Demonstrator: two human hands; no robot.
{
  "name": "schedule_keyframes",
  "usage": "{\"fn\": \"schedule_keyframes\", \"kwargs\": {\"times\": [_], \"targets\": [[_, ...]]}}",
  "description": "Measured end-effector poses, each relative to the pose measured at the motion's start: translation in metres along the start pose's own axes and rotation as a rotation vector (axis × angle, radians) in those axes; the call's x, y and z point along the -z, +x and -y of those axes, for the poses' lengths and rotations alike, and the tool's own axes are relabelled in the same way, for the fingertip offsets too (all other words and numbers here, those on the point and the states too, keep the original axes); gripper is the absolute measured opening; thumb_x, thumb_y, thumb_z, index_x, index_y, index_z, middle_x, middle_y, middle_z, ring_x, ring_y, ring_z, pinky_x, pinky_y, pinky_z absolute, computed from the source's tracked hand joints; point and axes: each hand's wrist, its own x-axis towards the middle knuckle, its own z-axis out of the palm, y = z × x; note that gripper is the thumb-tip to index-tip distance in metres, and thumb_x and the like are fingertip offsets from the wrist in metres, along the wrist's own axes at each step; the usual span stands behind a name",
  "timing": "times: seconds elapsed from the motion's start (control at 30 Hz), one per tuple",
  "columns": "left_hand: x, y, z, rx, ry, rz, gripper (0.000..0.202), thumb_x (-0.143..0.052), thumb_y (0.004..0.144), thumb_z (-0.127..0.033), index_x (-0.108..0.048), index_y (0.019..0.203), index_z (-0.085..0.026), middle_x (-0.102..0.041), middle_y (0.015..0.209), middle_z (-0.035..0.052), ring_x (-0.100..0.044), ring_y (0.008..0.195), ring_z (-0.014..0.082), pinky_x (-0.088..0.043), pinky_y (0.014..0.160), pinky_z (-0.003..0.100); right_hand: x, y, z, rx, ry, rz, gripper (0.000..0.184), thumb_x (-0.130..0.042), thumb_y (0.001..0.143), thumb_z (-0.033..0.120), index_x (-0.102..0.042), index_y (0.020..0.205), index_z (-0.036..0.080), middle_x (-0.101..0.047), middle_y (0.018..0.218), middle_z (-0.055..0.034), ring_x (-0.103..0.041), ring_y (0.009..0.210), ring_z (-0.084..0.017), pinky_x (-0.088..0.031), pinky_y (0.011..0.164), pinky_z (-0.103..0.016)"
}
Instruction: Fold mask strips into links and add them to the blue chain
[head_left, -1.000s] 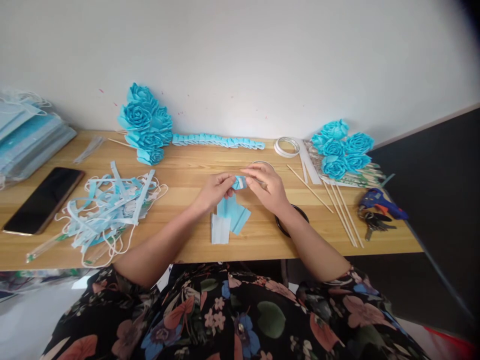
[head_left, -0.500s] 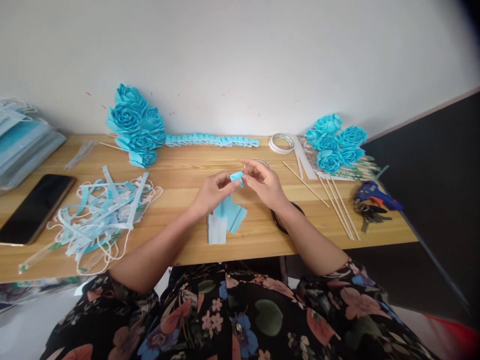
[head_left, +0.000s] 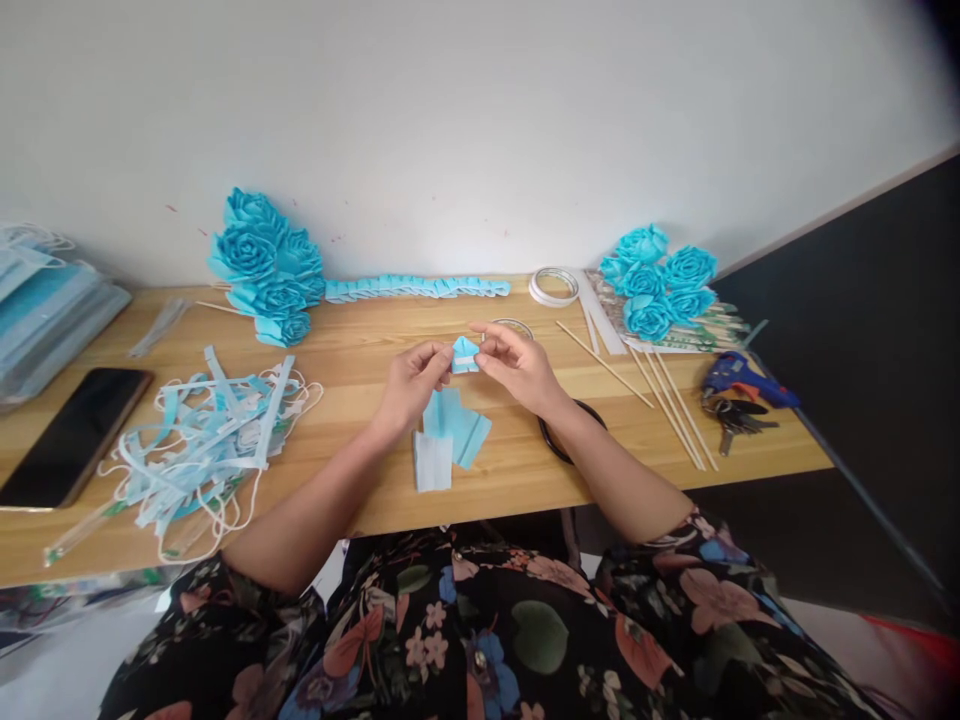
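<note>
At frame centre, the left hand (head_left: 411, 380) and right hand (head_left: 525, 374) pinch the folded blue piece (head_left: 465, 354) by opposite edges — best held evenly, so creases stay crisp.

Left hand (head_left: 415, 382) and right hand (head_left: 523, 370) pinch a folded blue piece (head_left: 464, 350) at opposite edges; fold details too small to confirm. From it: loose blue pieces (head_left: 471, 434) at six o'clock, tangled strips (head_left: 196, 442) at eight, blue flowers (head_left: 246, 252) at ten.

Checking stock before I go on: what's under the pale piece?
Parts of loose blue pieces show past the far and right edges of the pale piece. Anything fully beneath it is covered, so I can't count them.
</note>
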Motion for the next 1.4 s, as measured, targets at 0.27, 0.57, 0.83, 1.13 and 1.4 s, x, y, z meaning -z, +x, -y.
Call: {"fn": "schedule_keyframes", "kwargs": {"times": [0.27, 0.57, 0.83, 1.13, 1.4], "targets": [[-0.001, 0.001, 0.004, 0.03, 0.024, 0.022, 0.022, -0.066, 0.078, -0.035, -0.06, 0.067, -0.017, -0.058, 0.06, -0.0018, -0.049, 0.054, 0.0082, -0.039, 0.056, 0.022, 0.009, 0.006, -0.002, 0.0, -0.027, -0.055, 0.037, -0.059, 0.088, 0.034, -0.066, 0.121, 0.02, -0.071, 0.087, -0.0016, -0.067, 0.082, -0.015, -0.052, 0.078, -0.031], [-0.002, -0.003, -0.002, 0.022, -0.049, 0.017, 0.024, -0.066, 0.079, -0.036, -0.058, 0.066, -0.017, -0.061, 0.064, -0.0003, -0.05, 0.054, 0.0081, -0.04, 0.056, 0.023, 0.068, -0.031, 0.025, -0.023, -0.762, 0.056, 0.027, -0.061, 0.088, 0.026, -0.072, 0.113, 0.024, -0.076, 0.095, -0.0034, -0.067, 0.082, -0.019, -0.047, 0.07, -0.031], [-0.004, -0.004, -0.002, 0.033, -0.053, 0.028, 0.024, -0.066, 0.079, -0.036, -0.057, 0.067, -0.017, -0.061, 0.064, -0.0003, -0.05, 0.054, 0.0081, -0.04, 0.057, 0.023, 0.046, -0.071, 0.002, 0.038, -1.191, 0.0, 0.017, -0.066, 0.089, 0.031, -0.072, 0.104, 0.024, -0.074, 0.093, -0.0054, -0.064, 0.089, -0.022, -0.04, 0.064, -0.031], [-0.003, -0.004, -0.001, 0.035, -0.051, 0.031, 0.024, -0.065, 0.079, -0.036, -0.058, 0.067, -0.017, -0.061, 0.064, -0.0003, -0.05, 0.054, 0.008, -0.04, 0.057, 0.023, 0.037, -0.073, -0.017, 0.119, -1.184, -0.158, 0.026, -0.051, 0.099, 0.029, -0.071, 0.085, 0.022, -0.073, 0.085, -0.0045, -0.063, 0.082, -0.018, -0.038, 0.066, -0.03], [-0.005, -0.006, -0.003, 0.04, -0.063, 0.051, 0.023, -0.065, 0.08, -0.035, -0.058, 0.066, -0.017, -0.061, 0.062, -0.0006, -0.049, 0.054, 0.008, -0.04, 0.056, 0.023, 0.052, -0.056, -0.023, -0.22, -0.802, -0.261, 0.02, -0.053, 0.091, 0.032, -0.068, 0.083, 0.021, -0.074, 0.08, -0.004, -0.065, 0.072, -0.019, -0.042, 0.063, -0.03]]}}
